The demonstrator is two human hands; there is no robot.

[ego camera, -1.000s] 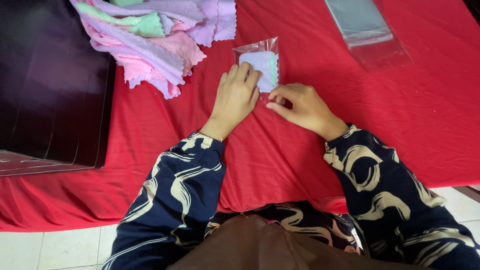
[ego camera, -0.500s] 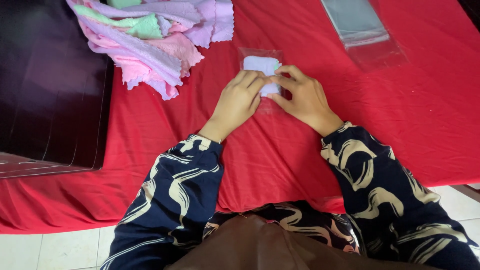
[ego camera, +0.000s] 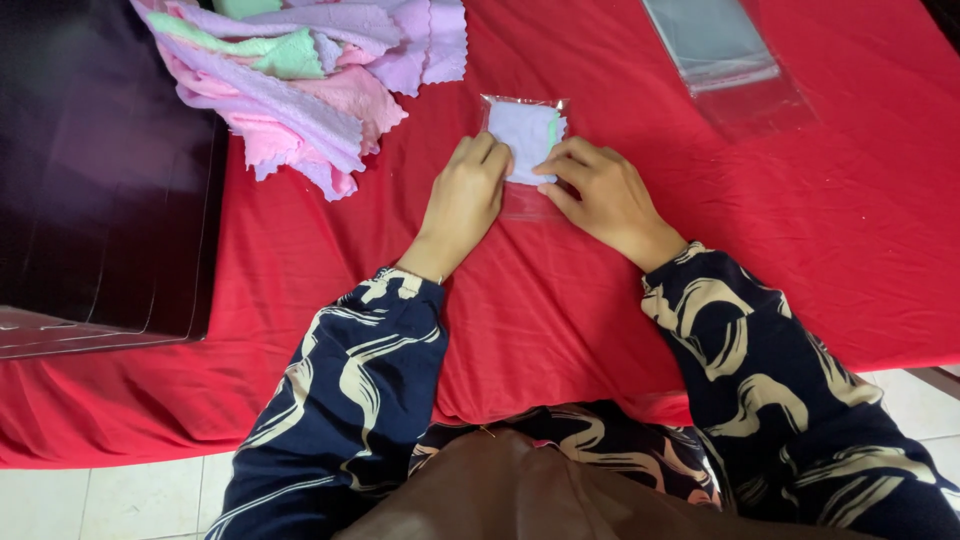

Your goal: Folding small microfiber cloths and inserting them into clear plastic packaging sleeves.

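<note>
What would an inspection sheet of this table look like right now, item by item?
Surface: red cloth covers the table, wrinkled near the front edge.
Job's things: small clear bag lying flat, with a folded pale lilac cloth inside, a green edge showing.
Clutter: heap of pastel cloths at the back left; stack of empty clear bags at the back right; dark box at the left.
Fingers: left hand and right hand both press on the small clear bag, fingers flat.
Cables: nothing seen.
Surroundings: pale tiled floor below the table; patterned dark sleeves.
</note>
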